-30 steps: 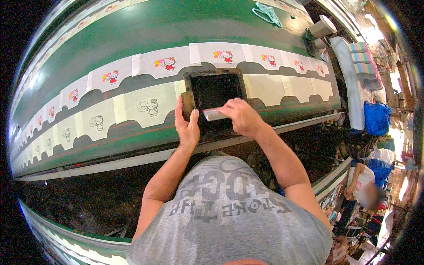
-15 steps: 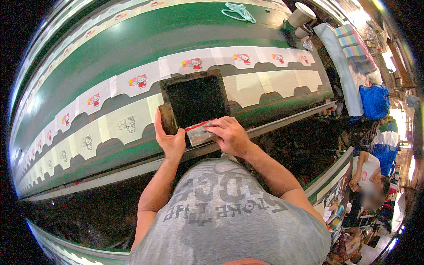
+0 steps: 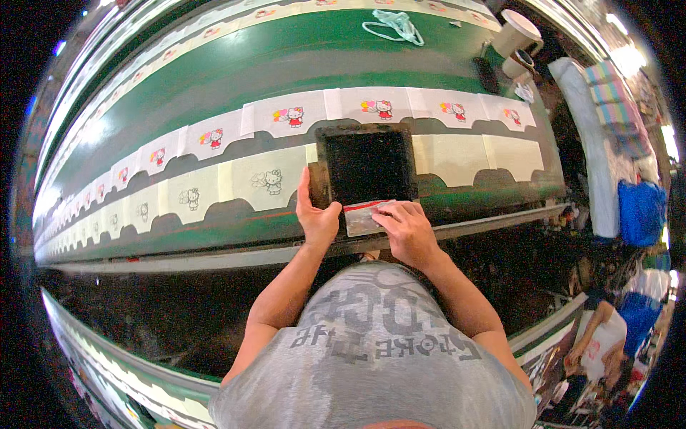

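A dark-meshed screen printing frame (image 3: 364, 131) with wooden edges lies over the near row of cream cloth pieces. My left hand (image 3: 318, 220) grips the wooden tab (image 3: 319, 184) at the frame's left side, thumb at its near corner. In my right hand (image 3: 406, 230) is a flat grey squeegee (image 3: 363, 222) with a red strip, pinched at the frame's near edge. Left of the frame, a cream piece (image 3: 269, 183) bears a grey outline of a cartoon cat. Whatever lies beneath the mesh is hidden.
Behind runs a row of white pieces (image 3: 289, 117) with coloured cat prints. Unprinted cream pieces (image 3: 448, 161) lie right of the frame. A light blue cloth (image 3: 394, 26) and white bucket (image 3: 516, 33) stand farther back. Right are a blue bag (image 3: 642, 213) and another person (image 3: 597, 343).
The frame has shifted right by one piece, with both hands and the squeegee. A cream piece with a grey outline is now uncovered at its left. My view has shifted too.
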Action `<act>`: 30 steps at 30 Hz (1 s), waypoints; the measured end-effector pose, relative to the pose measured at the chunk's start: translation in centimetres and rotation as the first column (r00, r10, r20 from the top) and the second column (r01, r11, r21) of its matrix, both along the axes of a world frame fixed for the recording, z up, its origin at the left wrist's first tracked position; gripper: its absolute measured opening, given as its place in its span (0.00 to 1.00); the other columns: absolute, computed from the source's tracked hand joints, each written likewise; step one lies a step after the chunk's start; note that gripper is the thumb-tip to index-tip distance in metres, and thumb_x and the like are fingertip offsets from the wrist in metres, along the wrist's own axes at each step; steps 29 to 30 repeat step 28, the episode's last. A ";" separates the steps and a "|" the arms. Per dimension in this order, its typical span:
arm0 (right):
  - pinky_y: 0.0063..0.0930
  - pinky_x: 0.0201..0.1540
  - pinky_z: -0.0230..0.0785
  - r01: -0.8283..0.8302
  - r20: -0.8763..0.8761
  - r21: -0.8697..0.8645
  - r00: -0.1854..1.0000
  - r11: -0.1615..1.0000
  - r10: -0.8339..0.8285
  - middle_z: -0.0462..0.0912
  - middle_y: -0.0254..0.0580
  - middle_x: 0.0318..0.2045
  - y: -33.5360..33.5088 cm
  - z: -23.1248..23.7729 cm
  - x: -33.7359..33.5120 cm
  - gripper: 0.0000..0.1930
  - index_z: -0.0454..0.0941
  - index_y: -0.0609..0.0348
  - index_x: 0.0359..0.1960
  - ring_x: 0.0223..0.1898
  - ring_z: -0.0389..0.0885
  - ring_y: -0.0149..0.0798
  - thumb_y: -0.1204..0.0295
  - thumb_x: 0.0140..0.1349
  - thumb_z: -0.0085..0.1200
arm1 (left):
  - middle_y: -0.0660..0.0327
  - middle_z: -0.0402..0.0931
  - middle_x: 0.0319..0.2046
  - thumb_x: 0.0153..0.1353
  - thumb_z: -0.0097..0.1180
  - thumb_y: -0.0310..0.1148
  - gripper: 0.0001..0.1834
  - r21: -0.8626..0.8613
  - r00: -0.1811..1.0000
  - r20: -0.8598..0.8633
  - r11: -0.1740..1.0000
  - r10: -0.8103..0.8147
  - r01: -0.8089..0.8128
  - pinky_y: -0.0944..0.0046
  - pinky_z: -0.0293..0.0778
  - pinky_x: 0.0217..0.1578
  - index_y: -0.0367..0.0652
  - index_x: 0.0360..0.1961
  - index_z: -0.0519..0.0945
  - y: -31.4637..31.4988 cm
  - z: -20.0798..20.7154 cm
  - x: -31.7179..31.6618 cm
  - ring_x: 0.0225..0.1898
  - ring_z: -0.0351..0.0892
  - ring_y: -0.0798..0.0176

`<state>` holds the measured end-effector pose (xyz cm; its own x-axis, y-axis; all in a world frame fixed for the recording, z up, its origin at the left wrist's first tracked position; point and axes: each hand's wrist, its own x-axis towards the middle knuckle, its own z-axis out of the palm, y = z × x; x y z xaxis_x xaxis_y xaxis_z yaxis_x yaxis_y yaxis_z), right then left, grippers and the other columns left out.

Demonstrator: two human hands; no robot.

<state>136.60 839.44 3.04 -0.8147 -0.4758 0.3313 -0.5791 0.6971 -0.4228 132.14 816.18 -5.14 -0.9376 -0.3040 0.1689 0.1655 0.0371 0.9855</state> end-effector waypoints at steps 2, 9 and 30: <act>0.48 0.64 0.75 -0.066 -0.025 0.061 0.997 0.996 0.068 0.87 0.44 0.53 0.7 0.7 -0.5 0.19 0.88 0.58 0.56 0.59 0.84 0.52 0.77 0.62 0.62 | 0.50 0.74 0.75 0.50 0.59 0.12 0.53 0.041 1.000 0.010 0.999 0.001 -0.001 0.58 0.69 0.74 0.32 0.83 0.64 0.8 0.1 0.1 0.74 0.74 0.57; 0.47 0.59 0.76 -0.230 0.123 0.226 0.971 0.947 0.206 0.87 0.46 0.49 1.8 2.3 -3.0 0.17 0.88 0.58 0.54 0.54 0.84 0.53 0.73 0.64 0.57 | 0.51 0.76 0.72 0.50 0.59 0.12 0.53 0.042 0.999 0.043 0.999 0.002 -0.004 0.60 0.73 0.71 0.34 0.83 0.66 1.2 1.1 0.1 0.70 0.78 0.58; 0.50 0.67 0.77 -0.089 0.213 0.252 0.976 0.964 0.034 0.91 0.56 0.52 -0.9 1.5 -15.8 0.23 0.89 0.55 0.58 0.60 0.86 0.60 0.83 0.62 0.56 | 0.49 0.78 0.71 0.66 0.65 0.19 0.43 0.081 0.992 0.099 0.994 -0.083 0.075 0.56 0.72 0.72 0.39 0.83 0.67 -0.8 -1.7 -0.5 0.70 0.78 0.57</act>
